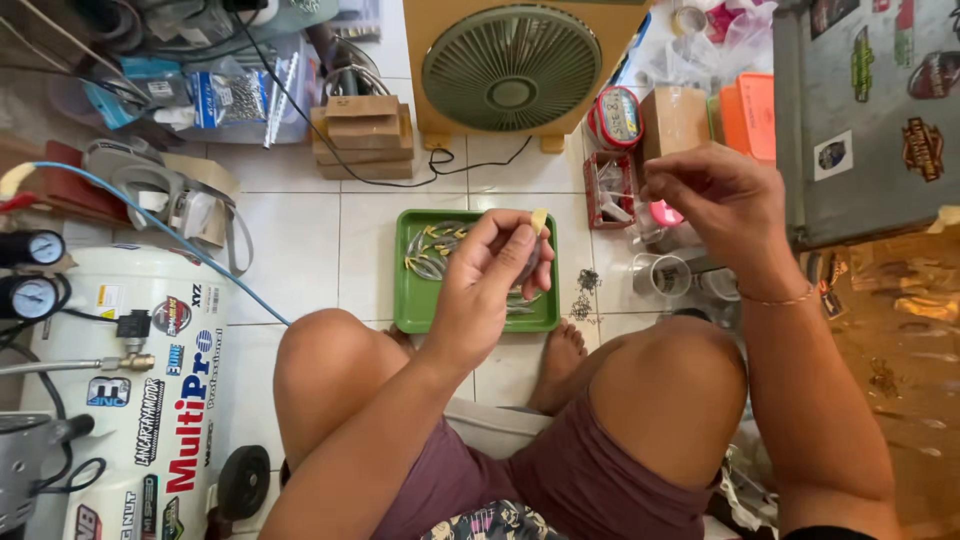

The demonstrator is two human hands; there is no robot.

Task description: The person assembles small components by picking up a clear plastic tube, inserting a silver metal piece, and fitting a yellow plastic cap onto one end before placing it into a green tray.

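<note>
The left hand (490,270) pinches a small pale yellow piece (540,219) at its fingertips above the green tray (410,300) on the tiled floor, while the right hand (715,200), fingers drawn together, seems to nip something too small to make out. The piece looks light, stiff and easy to drop, so it is best held by its edges between thumb and forefinger. One tray holds a loose heap of slender silver-and-yellow parts (435,250), too many and too tangled to count; one fan (511,68) stands behind.
</note>
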